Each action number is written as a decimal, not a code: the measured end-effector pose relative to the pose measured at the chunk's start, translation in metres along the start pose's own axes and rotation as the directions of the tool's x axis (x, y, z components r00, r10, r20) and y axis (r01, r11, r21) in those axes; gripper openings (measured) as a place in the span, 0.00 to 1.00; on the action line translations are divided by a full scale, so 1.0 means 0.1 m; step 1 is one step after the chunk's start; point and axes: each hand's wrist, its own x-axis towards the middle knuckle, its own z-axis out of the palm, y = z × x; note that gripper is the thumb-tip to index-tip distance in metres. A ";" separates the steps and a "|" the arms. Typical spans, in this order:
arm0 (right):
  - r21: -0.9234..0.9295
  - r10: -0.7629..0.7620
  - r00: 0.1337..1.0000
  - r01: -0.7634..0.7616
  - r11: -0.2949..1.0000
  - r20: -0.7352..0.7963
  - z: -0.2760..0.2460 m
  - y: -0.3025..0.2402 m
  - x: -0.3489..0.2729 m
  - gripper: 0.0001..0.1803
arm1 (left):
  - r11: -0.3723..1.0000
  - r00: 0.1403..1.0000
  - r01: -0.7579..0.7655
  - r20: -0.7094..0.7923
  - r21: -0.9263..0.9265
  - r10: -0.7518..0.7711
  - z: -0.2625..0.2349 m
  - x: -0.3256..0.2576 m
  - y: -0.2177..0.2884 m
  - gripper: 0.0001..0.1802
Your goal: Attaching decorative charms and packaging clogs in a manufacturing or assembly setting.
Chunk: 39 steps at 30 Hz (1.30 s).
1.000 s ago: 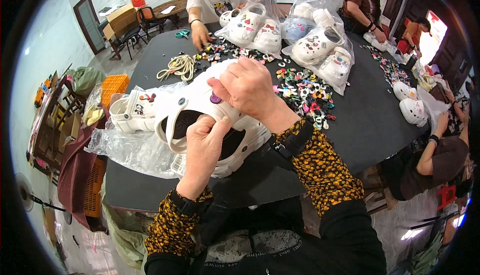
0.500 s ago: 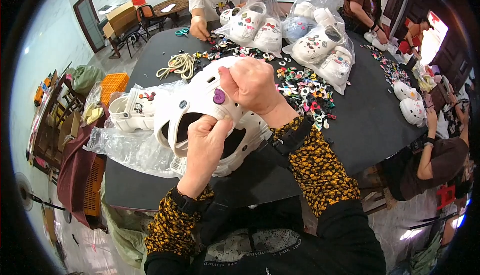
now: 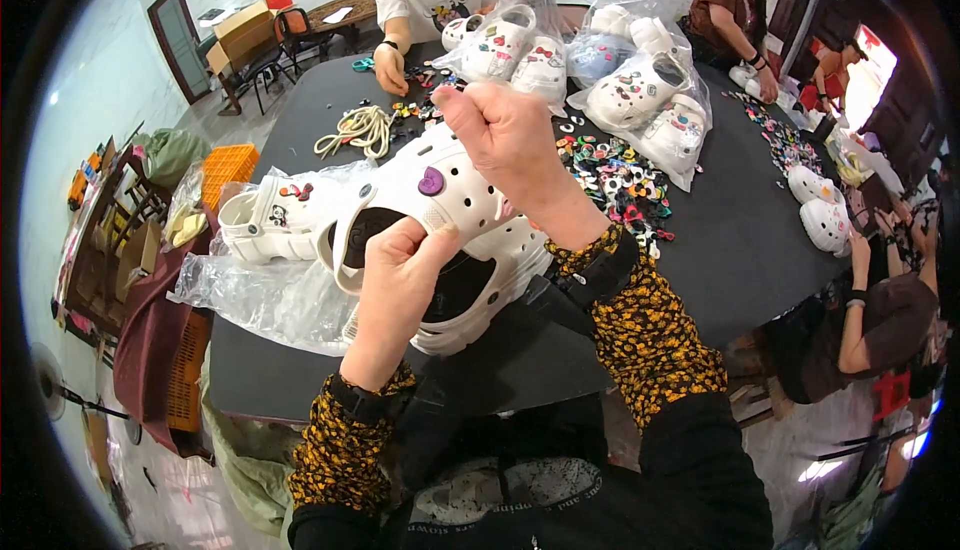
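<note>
A white clog is gripped at its strap edge by the left hand, while the right hand is fisted above it, over the bare dark table.

A dark round bench carries everything. Bagged white clogs sit toward its far edge, a heap of small coloured charms at the middle, a coil of cord far left, a clog on clear plastic at the left edge, and two loose clogs at the right edge.
</note>
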 end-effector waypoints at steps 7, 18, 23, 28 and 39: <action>-0.074 -0.269 0.949 0.284 0.956 0.163 0.13 -0.11 -0.08 0.20 | 0.983 0.995 -0.095 0.047 0.156 0.089 0.00 0.02 -0.11 0.09; -0.111 -0.443 0.874 0.469 0.876 0.199 0.11 -0.09 -0.13 0.16 | 0.981 0.996 -0.088 0.025 0.175 0.085 0.03 -0.03 -0.07 0.10; -0.199 -0.385 0.894 0.430 0.880 0.228 0.06 -0.14 -0.18 0.15 | 0.975 0.994 -0.107 0.042 0.193 0.100 0.02 -0.04 -0.10 0.10; -0.185 -0.393 0.892 0.434 0.881 0.224 0.04 -0.14 -0.20 0.15 | 0.973 0.994 -0.104 0.045 0.208 0.097 0.00 -0.04 -0.10 0.10; -0.151 -0.509 0.845 0.531 0.834 0.163 0.00 -0.13 -0.25 0.16 | 0.963 0.992 -0.129 0.032 0.236 0.125 0.04 -0.04 -0.09 0.11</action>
